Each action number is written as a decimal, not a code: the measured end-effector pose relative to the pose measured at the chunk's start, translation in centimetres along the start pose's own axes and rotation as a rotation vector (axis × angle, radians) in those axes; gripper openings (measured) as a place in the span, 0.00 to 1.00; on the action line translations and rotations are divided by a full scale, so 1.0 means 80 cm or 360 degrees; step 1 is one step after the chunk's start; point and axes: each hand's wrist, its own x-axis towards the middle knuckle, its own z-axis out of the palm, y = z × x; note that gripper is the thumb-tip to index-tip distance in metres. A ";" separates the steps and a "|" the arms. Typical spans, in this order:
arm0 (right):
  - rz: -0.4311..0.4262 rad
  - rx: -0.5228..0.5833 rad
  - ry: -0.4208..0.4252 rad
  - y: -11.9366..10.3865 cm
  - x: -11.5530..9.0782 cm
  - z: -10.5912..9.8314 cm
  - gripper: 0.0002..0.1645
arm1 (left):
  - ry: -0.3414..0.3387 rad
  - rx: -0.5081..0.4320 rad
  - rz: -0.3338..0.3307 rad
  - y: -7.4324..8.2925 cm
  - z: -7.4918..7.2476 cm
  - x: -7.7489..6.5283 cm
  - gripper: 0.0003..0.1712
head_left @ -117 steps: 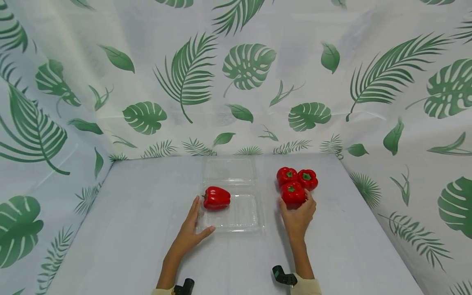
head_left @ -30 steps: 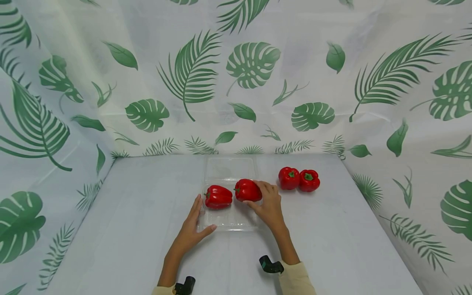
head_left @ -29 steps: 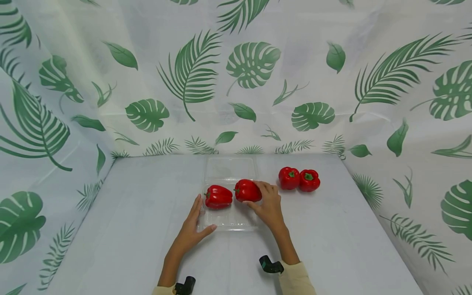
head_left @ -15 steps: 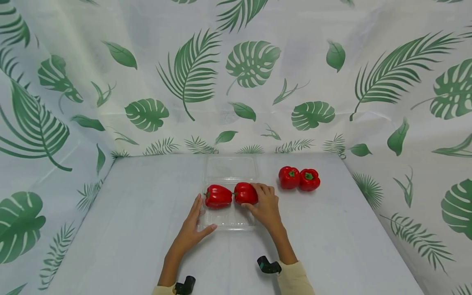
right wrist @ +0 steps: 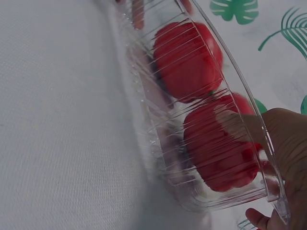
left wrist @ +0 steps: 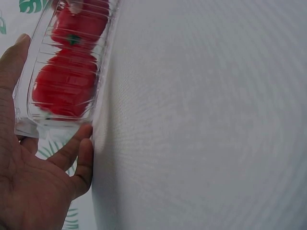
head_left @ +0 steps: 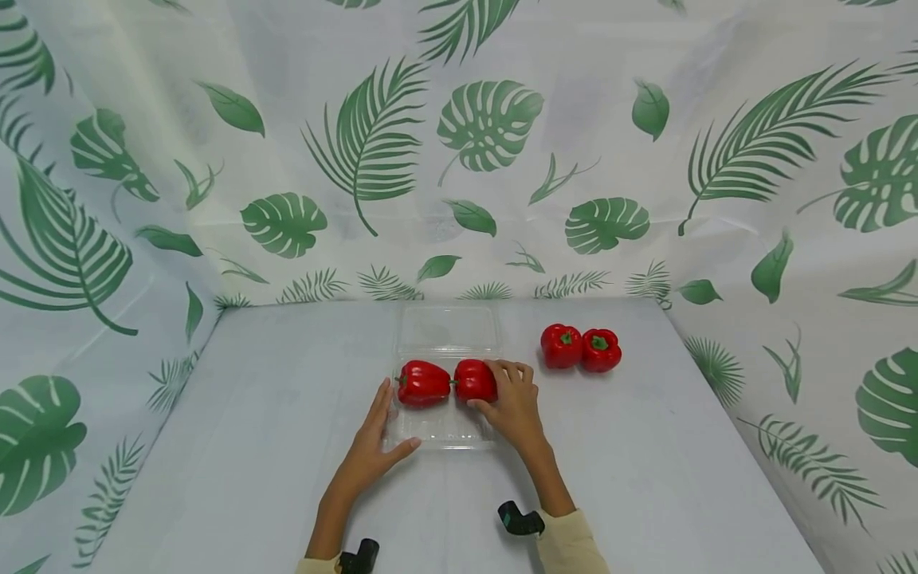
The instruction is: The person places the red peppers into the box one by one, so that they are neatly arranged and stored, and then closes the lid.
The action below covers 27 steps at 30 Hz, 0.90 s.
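A clear plastic clamshell box [head_left: 445,434] lies with its lid [head_left: 448,328] folded back on the white table. Inside, towards the back, one red bell pepper [head_left: 423,383] lies on its side at the left. A second red bell pepper [head_left: 474,381] lies at its right, stem pointing left towards the first. My right hand [head_left: 515,406] grips this second pepper from the right; in the right wrist view its thumb [right wrist: 230,122] shows through the box wall. My left hand [head_left: 367,456] rests against the box's left side, fingers extended, thumb at the front edge.
Two more red bell peppers, one [head_left: 562,346] beside the other [head_left: 601,351], stand stem up on the table to the right of the box. A white curtain [head_left: 402,159] with green leaf prints rises behind the table and along its sides.
My right hand has carried a pepper from the group at the right into the box, then brought it left and nearer, close against the first pepper. The left hand stays in place.
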 end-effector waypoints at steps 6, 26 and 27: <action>0.0040 0.0018 -0.0050 0.000 -0.002 0.002 0.48 | -0.0003 -0.0003 -0.0004 0.000 0.000 -0.004 0.58; 0.0092 0.0110 -0.0084 0.002 -0.001 0.000 0.50 | 0.0007 -0.0023 0.0022 0.000 -0.001 0.001 0.58; 0.0091 0.0111 -0.0085 0.002 0.000 0.000 0.50 | 0.0006 -0.0023 0.0021 0.000 -0.001 0.001 0.58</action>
